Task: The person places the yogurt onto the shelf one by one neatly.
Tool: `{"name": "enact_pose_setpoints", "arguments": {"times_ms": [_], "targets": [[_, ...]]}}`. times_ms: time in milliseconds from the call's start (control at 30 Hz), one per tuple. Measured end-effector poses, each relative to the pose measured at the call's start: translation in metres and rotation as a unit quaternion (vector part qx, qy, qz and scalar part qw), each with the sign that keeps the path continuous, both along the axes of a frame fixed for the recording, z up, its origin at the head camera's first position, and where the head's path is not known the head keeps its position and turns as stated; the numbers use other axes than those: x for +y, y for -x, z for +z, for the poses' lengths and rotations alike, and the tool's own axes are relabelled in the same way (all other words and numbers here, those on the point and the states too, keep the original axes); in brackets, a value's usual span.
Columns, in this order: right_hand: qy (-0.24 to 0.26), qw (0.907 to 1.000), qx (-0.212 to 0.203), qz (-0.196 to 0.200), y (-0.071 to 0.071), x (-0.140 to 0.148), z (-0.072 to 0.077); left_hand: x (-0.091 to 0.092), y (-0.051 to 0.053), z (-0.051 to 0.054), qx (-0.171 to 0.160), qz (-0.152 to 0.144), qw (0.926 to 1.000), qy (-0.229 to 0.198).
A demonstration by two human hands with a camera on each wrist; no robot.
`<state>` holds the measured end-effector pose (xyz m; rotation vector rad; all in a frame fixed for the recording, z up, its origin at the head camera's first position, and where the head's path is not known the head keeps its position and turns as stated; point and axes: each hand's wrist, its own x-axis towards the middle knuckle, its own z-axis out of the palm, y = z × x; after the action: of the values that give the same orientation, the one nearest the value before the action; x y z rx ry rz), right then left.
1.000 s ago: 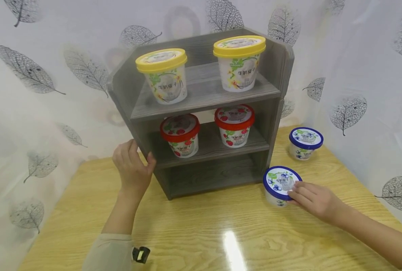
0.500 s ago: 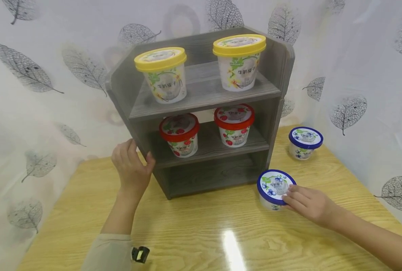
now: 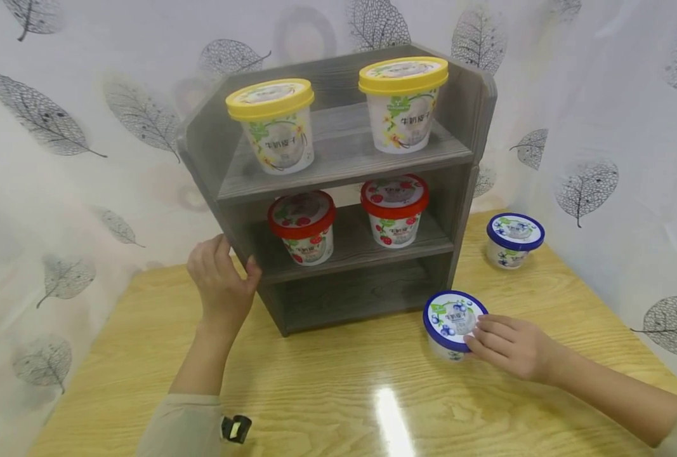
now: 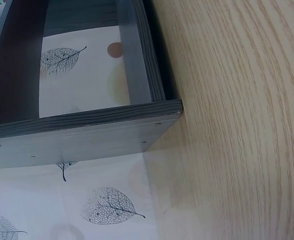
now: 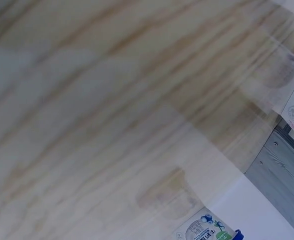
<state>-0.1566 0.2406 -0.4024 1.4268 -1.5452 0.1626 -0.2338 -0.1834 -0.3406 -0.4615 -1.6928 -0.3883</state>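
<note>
My right hand grips a paper ice-cream tub by its right side. The tub has a blue rim and blueberry print, and stands on the table just before the shelf's lower right corner. On the other side, my left hand holds the left side panel of the grey wooden shelf unit, thumb at the front edge. Neither hand shows in the wrist views. The left wrist view shows the shelf's side panel; in the right wrist view a blueberry tub is cut off at the bottom.
Two yellow-lidded tubs stand on the top shelf, two red-lidded tubs on the middle one. Another blue-lidded tub sits back right on the wooden table. Leaf-patterned cloth hangs behind.
My right hand has moved the blue-rimmed tub left and slightly toward me, from beside the shelf's right corner to in front of it. The left hand stays on the shelf's side.
</note>
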Motion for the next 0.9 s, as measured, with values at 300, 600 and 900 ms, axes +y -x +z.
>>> {"name": "enact_pose_setpoints", "arguments": {"times_ms": [300, 600, 900], "targets": [[0.015, 0.9991, 0.035, 0.021, 0.002, -0.009, 0.003, -0.001, -0.001, 0.001, -0.003, 0.000, 1.0000, 0.005], [0.018, 0.9980, 0.043, 0.042, 0.003, -0.020, 0.004, -0.001, 0.000, 0.000, -0.002, 0.002, 1.0000, 0.001], [0.012, 0.9974, 0.046, 0.055, 0.008, -0.037, 0.009, 0.001, 0.000, -0.002, -0.005, 0.003, 1.0000, -0.004]]}}
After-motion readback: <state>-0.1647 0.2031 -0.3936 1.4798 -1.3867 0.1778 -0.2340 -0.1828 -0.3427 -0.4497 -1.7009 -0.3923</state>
